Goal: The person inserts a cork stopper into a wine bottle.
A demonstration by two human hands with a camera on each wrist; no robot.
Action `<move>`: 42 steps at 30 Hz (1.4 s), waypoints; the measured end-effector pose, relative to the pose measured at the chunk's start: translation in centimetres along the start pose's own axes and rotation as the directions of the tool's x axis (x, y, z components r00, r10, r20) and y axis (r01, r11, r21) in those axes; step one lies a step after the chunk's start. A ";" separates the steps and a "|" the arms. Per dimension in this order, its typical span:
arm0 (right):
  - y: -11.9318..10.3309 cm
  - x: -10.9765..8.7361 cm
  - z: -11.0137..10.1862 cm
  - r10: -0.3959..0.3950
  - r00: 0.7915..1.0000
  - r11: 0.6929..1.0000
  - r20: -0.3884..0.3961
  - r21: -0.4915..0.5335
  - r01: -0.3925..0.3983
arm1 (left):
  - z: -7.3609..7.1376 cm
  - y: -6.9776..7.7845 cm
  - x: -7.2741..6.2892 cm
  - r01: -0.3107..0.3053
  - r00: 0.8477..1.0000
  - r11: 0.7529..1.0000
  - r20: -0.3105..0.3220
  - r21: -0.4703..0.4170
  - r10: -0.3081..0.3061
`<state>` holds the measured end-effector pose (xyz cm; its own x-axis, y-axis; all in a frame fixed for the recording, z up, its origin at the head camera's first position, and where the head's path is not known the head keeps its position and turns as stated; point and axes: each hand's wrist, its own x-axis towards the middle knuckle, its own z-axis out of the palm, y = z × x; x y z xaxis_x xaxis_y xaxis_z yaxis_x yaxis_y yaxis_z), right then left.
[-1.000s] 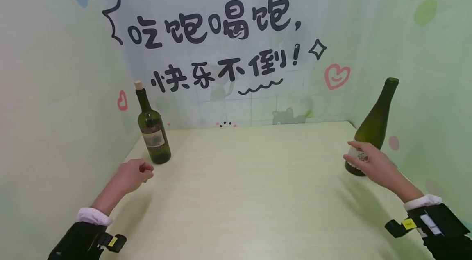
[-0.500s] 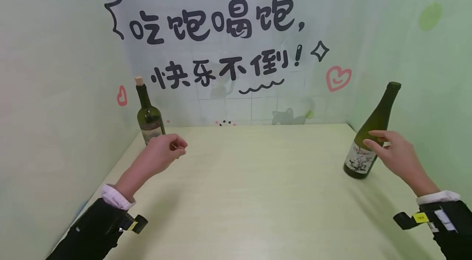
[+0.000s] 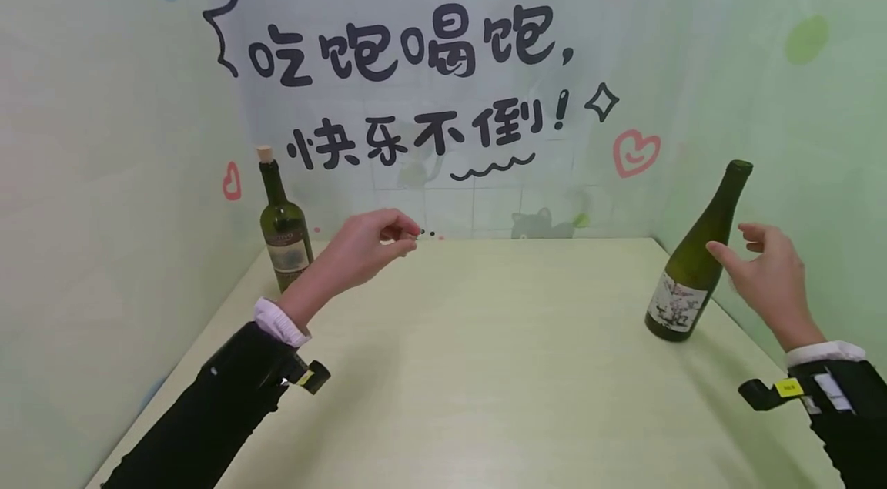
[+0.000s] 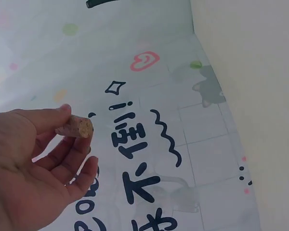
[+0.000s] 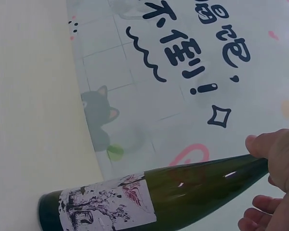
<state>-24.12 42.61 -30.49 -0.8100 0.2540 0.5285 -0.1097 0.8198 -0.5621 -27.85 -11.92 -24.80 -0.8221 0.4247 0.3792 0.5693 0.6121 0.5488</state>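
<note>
In the head view, your left hand is up above the table, and your right hand is just beside the upper part of the open bottle. This looks like a getting-ready step. A corked bottle stands at the left, partly behind your left arm. The table is pale and smooth, with soft shadows. The back wall has big black writing and pink hearts.

In the left wrist view, your left thumb and fingers pinch a loose cork, clear of the table. It is small, so the next move likely calls for a snug pinch.

In the right wrist view, your right fingers bend loosely and seem to hold nothing. I can't tell if the thumb touches the open bottle, so a firm grip there likely needs care.
</note>
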 end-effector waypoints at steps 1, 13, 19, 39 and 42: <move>0.1 0.2 0.0 0.017 1.000 1.000 0.009 0.012 -0.017 | 0.1 0.0 0.4 -0.011 1.000 1.000 -0.003 -0.021 0.011; 0.3 3.3 0.3 0.147 0.983 0.984 0.110 0.082 -0.156 | 0.9 2.1 3.9 -0.109 0.994 0.981 -0.038 -0.159 0.105; 0.0 4.3 1.0 0.200 0.967 0.962 0.156 0.153 -0.224 | 0.9 3.0 4.0 -0.102 0.995 0.973 -0.043 -0.209 0.095; 1.0 4.1 3.5 0.198 0.965 0.942 0.173 0.238 -0.236 | -0.1 4.8 4.7 -0.222 0.971 0.949 -0.138 -0.224 0.194; 0.7 4.1 3.8 0.190 0.964 0.941 0.188 0.245 -0.233 | -0.2 4.9 4.6 -0.223 0.971 0.944 -0.140 -0.243 0.194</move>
<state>-29.68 42.24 -31.12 -0.9099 0.3034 0.2829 -0.0555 0.5869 -0.8077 -28.87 -7.04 -20.22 -0.6881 0.4379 0.5786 0.7208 0.3212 0.6142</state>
